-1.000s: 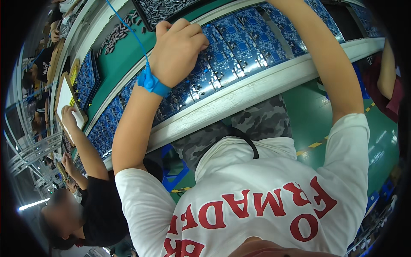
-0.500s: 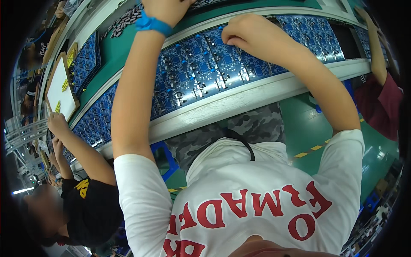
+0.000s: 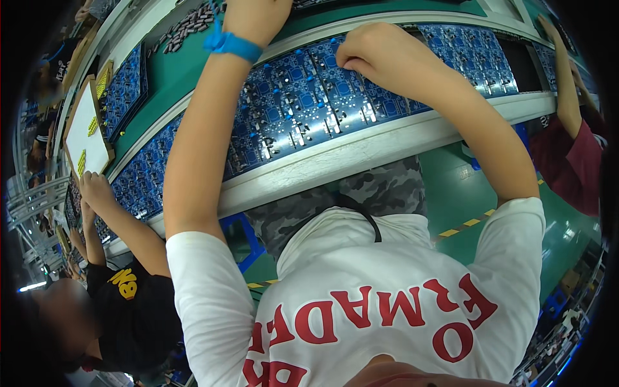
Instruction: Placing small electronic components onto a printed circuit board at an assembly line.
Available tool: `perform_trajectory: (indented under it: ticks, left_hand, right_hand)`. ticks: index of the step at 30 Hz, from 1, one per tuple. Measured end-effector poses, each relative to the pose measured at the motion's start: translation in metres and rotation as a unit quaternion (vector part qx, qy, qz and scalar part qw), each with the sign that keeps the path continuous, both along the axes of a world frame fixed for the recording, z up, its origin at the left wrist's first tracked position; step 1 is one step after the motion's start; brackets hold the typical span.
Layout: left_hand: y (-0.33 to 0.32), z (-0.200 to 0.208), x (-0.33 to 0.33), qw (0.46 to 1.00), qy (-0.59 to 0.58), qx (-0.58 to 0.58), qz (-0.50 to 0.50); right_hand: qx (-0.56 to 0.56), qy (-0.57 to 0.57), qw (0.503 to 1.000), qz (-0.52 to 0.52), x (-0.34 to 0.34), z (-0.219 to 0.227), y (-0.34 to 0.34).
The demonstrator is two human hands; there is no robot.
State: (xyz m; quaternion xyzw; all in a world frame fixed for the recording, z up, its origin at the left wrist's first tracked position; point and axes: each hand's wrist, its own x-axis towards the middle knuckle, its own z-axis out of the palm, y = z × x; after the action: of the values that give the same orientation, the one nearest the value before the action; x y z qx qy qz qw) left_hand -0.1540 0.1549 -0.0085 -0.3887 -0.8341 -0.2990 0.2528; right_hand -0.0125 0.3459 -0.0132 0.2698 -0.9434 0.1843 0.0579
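A row of blue circuit boards [image 3: 293, 106] lies in a pale rail in front of me, fitted with small blue, white and metallic parts. Over the boards' far edge is my right hand [image 3: 380, 55], thumb and fingers pinched together; whatever may be between them is hidden. My left hand [image 3: 258, 19], with a blue band [image 3: 233, 45] round its wrist, reaches past the rail to the green work surface at the top. Its fingers are cut off by the picture's edge. Nearby, to its left, small dark cylindrical components [image 3: 187, 31] lie in a loose pile.
At the left, a co-worker's hand [image 3: 97, 190] is beside a white tray [image 3: 87, 132] holding yellow parts. More boards [image 3: 126, 84] are stacked next to it. Another person's arm [image 3: 567, 90] reaches in at the far right. The rail's white front edge [image 3: 335, 151] runs before my legs.
My left hand has shifted slightly right, its fingers now further out of the picture. My right hand stays pinched at nearly the same spot. The co-worker's hand at left has moved slightly.
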Motion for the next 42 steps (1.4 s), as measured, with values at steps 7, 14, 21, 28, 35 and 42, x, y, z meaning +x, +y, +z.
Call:
perform_trajectory:
  ticks: [7, 14, 21, 28, 35, 42]
  left_hand:
    - [-0.058, 0.012, 0.057, 0.944, -0.302, 0.001, -0.134]
    - [-0.059, 0.014, 0.081, 0.897, -0.417, 0.014, -0.145]
    - [-0.042, 0.010, 0.113, 0.961, -0.124, -0.191, -0.160]
    - [-0.034, 0.000, 0.118, 0.962, -0.035, -0.224, -0.149]
    - [-0.033, -0.003, 0.117, 0.965, -0.032, -0.212, -0.152]
    - [-0.033, -0.001, 0.122, 0.964, -0.003, -0.217, -0.151]
  right_hand:
    - [-0.013, -0.062, 0.996, -0.055, -0.012, 0.043, 0.014]
    - [-0.070, 0.133, 0.958, -0.246, -0.084, 0.018, 0.111]
    - [-0.146, 0.041, 0.959, -0.241, -0.098, 0.005, 0.101]
    - [-0.221, 0.058, 0.942, -0.246, -0.103, -0.009, 0.108]
    - [-0.203, 0.163, 0.932, -0.250, -0.109, -0.013, 0.112]
    - [-0.281, 0.102, 0.911, -0.286, -0.096, -0.001, 0.104]
